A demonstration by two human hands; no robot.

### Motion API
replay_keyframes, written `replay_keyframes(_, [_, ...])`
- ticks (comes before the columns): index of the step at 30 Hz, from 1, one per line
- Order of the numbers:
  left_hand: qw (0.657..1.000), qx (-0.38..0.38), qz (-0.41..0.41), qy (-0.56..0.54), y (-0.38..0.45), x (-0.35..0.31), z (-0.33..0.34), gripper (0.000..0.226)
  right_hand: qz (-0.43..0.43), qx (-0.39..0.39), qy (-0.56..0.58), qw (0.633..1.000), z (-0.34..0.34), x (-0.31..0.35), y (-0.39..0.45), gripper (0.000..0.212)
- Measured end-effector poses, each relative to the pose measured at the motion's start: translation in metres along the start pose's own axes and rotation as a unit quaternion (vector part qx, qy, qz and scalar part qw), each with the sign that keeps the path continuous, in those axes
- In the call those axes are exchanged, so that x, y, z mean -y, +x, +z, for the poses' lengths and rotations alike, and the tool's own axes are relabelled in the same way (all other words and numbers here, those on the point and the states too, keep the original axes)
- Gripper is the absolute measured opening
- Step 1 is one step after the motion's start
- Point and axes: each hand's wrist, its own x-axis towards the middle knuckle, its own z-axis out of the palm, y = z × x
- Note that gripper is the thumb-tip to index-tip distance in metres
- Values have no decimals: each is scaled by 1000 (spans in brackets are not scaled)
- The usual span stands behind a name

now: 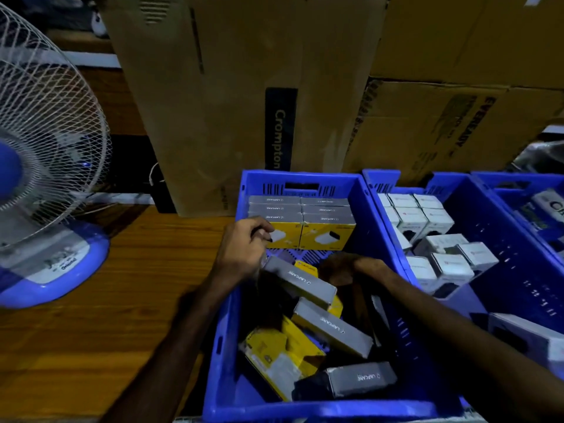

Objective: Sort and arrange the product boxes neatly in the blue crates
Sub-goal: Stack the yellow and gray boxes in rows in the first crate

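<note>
Just beyond left hand (244, 248), stacked row (300, 221) sits at blue crate (360, 190) far wall. Left fingers curl, apparently pinching grey box (300, 282) end. Right hand (343, 268) in shadow, grip unclear. Advice: lift level, seat flush beside row, labels matching.

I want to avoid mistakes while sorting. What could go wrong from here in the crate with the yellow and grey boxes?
1. The left hand reaches close to the neat stack at the far wall, so it might knock that stack out of line.
2. The loose boxes lie tilted on each other; pulling one could make the others slide.
3. The right hand is down in deep shadow, so its grip is hard to check and a box could slip.
</note>
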Motion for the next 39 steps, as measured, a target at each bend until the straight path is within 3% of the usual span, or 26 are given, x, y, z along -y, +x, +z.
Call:
replay_keyframes(2, [1000, -6, -4, -14, 0, -1, 0, 31, 6, 7, -26, 1000, -23, 64, -34, 51])
replay_keyframes(4, [999, -17, -17, -42, 1, -2, 0, 39, -55, -56, -28, 997, -57, 167, -121, 30])
replay_keyframes(6, [997, -35, -30, -62, 0, -2, -2, 43, -83, -119, 19, 989, -66, 196, -138, 32])
replay_keyframes(8, [996, -55, -36, -56, -2, -6, -4, 45, -119, -111, 34, 986, -76, 219, -142, 34])
replay_keyframes(11, [997, -75, -17, -32, -5, -11, -4, 52, -181, -116, -43, 976, -79, 251, -114, 33])
replay_keyframes(14, [995, -91, 45, 14, -6, -12, -8, 51, -183, -96, -134, 969, -73, 264, -99, 31])
replay_keyframes(17, [989, -107, 81, 62, -9, -14, -10, 51, -100, -7, -163, 982, -77, 285, -126, 33])
replay_keyframes(18, [987, -111, 84, 78, -10, -16, -10, 52, -126, -37, -212, 969, -77, 278, -119, 54])
replay_keyframes(19, [986, -112, 85, 86, -11, -18, -10, 53, -154, -38, -249, 955, -79, 275, -112, 35])
replay_keyframes(20, [987, -110, 83, 88, -12, -19, -10, 54, -139, -58, -213, 965, -74, 266, -97, 29])
replay_keyframes(21, [987, -108, 80, 89, -13, -19, -10, 55, -155, -108, -230, 955, -71, 271, -100, 17])
replay_keyframes(22, [987, -110, 79, 87, -13, -19, -10, 54, -158, -138, -173, 962, -64, 257, -83, 8])
replay_keyframes(24, [987, -116, 69, 87, -13, -17, -11, 49, -169, -71, -157, 970, -70, 269, -72, 16])
replay_keyframes(26, [987, -122, 56, 88, -15, -16, -11, 47, -128, -67, -140, 980, -74, 291, -84, 4])
replay_keyframes(29, [987, -127, 54, 84, -15, -13, -11, 48, -144, -105, -171, 969, -74, 284, -86, 33])
replay_keyframes(31, [987, -131, 58, 78, -14, -11, -12, 48, -132, -73, -178, 972, -76, 273, -91, 36])
replay_keyframes(36, [987, -135, 56, 69, -17, -8, -13, 44, -159, -106, -123, 974, -106, 249, -115, 38])
replay_keyframes(39, [988, -141, 47, 39, -14, -3, -14, 40, -176, -153, -123, 965, -131, 231, -127, 56])
